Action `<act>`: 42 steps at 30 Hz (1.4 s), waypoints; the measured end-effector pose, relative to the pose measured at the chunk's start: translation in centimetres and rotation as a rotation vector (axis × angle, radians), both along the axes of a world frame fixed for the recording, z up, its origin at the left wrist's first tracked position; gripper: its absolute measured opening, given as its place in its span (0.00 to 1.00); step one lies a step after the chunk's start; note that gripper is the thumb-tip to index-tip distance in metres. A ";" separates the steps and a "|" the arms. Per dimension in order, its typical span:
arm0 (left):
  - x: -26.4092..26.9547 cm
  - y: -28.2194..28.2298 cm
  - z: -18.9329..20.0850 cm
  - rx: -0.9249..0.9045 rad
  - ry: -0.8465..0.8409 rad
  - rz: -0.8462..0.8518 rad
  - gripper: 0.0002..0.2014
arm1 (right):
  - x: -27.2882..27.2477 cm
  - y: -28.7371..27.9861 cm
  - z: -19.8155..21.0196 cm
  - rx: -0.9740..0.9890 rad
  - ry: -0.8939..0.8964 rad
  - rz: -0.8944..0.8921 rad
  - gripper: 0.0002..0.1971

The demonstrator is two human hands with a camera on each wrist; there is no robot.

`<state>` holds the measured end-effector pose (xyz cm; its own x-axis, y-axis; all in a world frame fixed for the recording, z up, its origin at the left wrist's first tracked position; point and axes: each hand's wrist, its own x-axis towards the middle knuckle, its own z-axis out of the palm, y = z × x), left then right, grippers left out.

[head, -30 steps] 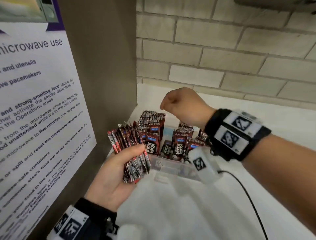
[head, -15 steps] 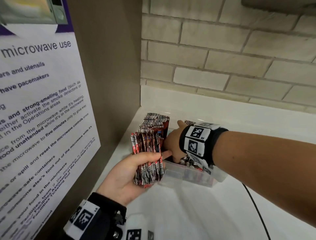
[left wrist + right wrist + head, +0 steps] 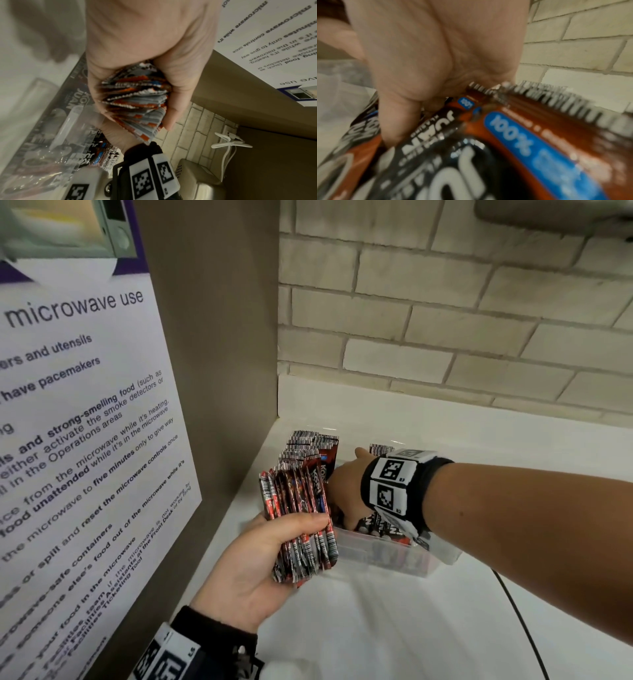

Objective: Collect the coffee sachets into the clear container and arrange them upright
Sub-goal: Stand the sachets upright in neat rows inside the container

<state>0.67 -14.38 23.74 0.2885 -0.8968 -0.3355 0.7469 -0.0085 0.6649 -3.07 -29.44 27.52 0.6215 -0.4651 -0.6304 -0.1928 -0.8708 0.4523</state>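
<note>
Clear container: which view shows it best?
Head view: the clear container shows its front wall, with the right hand reaching in. Left wrist shows a blurred wall. Right wrist shows only a blurred bit of wall.

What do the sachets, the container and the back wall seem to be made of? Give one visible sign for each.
Sachets: probably glossy printed foil or plastic film; thin, with crimped, zigzag-cut ends showing in the left hand.
Container: clear, slightly frosted plastic; sachets show through its wall.
Back wall: pale matt brick or brick-look tile, with recessed joints in a staggered pattern.
</note>
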 end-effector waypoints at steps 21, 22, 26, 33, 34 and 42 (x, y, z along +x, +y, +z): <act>-0.1 0.3 -0.6 -0.032 0.052 -0.031 0.23 | 0.0 0.5 0.2 -0.032 0.053 0.106 0.17; -0.1 0.3 -0.6 -0.036 0.048 -0.039 0.24 | 0.0 0.4 0.2 -0.028 0.041 0.108 0.18; -0.1 0.3 -0.7 -0.027 0.029 -0.033 0.26 | 0.0 0.5 0.1 -0.049 0.034 0.155 0.16; -0.1 0.3 -0.8 -0.025 0.031 -0.034 0.29 | -0.5 -0.5 1.5 0.101 -0.191 0.097 0.16; -0.1 0.3 -0.8 -0.026 0.039 -0.031 0.27 | -0.7 -0.8 1.8 0.130 -0.233 0.081 0.16; -0.1 0.4 -1.0 -0.023 0.015 -0.023 0.33 | -2.6 -3.5 2.3 0.255 -0.373 -0.096 0.15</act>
<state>0.58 -14.00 22.69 0.2625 -0.9107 -0.3189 0.7568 -0.0108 0.6536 -5.69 -32.94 29.78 0.7890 -0.3912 -0.4738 -0.3872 -0.9153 0.1109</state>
